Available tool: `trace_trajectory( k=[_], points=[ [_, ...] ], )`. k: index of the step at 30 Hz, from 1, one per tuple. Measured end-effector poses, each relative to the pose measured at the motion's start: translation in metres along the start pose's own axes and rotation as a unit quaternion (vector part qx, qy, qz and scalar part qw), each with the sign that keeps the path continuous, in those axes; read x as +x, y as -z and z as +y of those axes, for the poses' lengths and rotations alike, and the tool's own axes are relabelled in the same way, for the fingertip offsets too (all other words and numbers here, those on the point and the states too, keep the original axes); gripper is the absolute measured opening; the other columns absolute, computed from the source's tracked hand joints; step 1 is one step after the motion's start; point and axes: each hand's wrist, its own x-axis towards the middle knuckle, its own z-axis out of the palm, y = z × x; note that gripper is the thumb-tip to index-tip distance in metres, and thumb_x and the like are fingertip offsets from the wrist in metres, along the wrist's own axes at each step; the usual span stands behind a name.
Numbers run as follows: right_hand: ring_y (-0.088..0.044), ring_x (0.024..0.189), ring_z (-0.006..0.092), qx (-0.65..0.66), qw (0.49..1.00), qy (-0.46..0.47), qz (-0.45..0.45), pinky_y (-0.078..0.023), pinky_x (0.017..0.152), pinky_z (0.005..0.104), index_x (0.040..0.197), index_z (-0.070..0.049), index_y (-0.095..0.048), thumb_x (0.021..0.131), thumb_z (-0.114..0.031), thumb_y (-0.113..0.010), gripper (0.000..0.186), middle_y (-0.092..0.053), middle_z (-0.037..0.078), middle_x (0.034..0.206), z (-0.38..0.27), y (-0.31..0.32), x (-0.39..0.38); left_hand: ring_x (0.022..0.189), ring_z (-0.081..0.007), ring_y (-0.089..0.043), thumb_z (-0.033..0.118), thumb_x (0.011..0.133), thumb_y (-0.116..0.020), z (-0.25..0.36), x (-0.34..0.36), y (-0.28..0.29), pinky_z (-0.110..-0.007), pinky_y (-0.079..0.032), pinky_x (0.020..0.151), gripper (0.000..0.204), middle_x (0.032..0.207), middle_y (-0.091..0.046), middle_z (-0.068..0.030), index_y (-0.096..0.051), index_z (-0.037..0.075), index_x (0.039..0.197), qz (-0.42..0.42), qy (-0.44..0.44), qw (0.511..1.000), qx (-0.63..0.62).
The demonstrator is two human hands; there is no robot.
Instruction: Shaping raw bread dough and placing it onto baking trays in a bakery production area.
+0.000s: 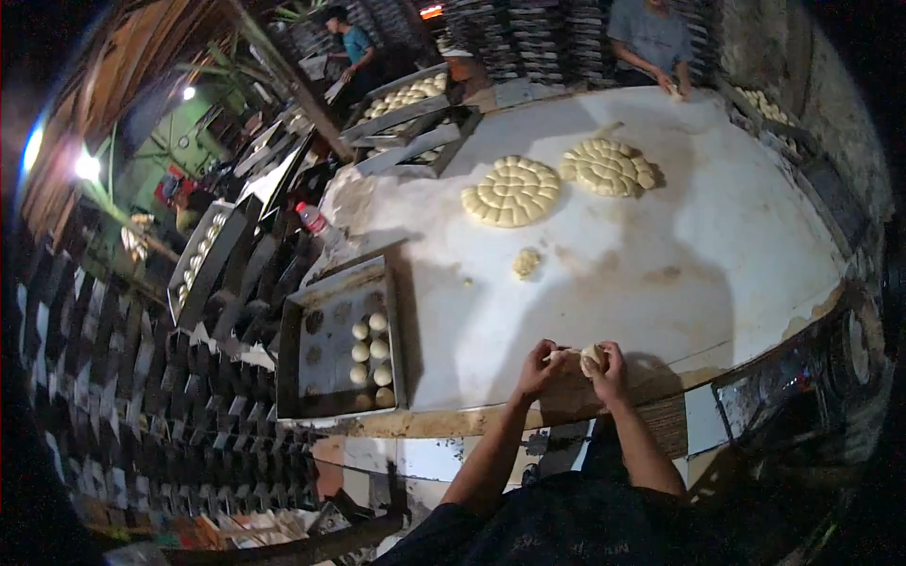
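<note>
Near the front edge of the white-topped table (453, 330), both of my hands are at one piece of dough (592, 358). My right hand (612, 370) is closed round its larger part. The fingers of my left hand (538, 368) pinch a thin bit drawn out from its left side. A small pile of dough scraps (527, 264) lies ahead of my hands, and a tiny crumb sits left of it. Farther off are two flat coils of pale dough cut into segments, a left coil (511, 191) and a right coil (606, 167).
To my left, a dark metal tray (397, 368) holds several round dough balls (379, 349). Beyond it stands a plastic bottle (312, 219) with a red cap. More filled trays (406, 97) sit at the far left. Across the table, a person (651, 42) handles something small. Another person (355, 52) stands farther back.
</note>
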Motion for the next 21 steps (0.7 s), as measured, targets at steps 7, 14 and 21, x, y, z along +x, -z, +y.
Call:
trace_trajectory(
  k=[7, 14, 21],
  points=[
    [-0.05, 0.081, 0.0128, -0.023, 0.991, -0.028, 0.13, -0.043, 0.072, 0.0282, 0.103, -0.005, -0.048, 0.087, -0.02, -0.062, 0.026, -0.051, 0.004, 0.088, -0.009, 0.077, 0.025, 0.075, -0.0259, -0.058, 0.019, 0.093, -0.054, 0.009, -0.065, 0.031, -0.034, -0.046, 0.067, 0.019, 0.083, -0.058, -0.0145, -0.046, 0.006, 0.104, 0.21, -0.109, 0.935, 0.265],
    [-0.048, 0.084, 0.0294, -0.361, 0.914, 0.106, -0.15, -0.039, 0.079, 0.0424, 0.085, -0.004, -0.049, 0.085, -0.022, -0.058, 0.021, -0.049, 0.011, 0.09, 0.008, 0.202, 0.059, 0.117, -0.0361, -0.036, 0.032, 0.079, -0.062, -0.002, -0.049, 0.091, -0.052, -0.032, 0.09, 0.05, 0.123, -0.045, -0.0123, -0.05, 0.015, 0.124, -0.028, -0.1, 0.654, 0.749],
    [-0.044, 0.088, 0.0391, -0.27, 0.951, 0.14, -0.06, -0.035, 0.082, 0.0509, 0.081, -0.002, -0.047, 0.078, -0.015, -0.055, 0.016, -0.046, 0.019, 0.086, 0.028, 0.111, 0.153, 0.087, -0.0347, -0.049, 0.032, 0.071, -0.073, 0.042, 0.076, -0.026, -0.043, -0.039, 0.08, 0.036, 0.091, -0.055, -0.0126, -0.056, 0.006, 0.089, 0.178, -0.13, 0.841, 0.493]
  ],
)
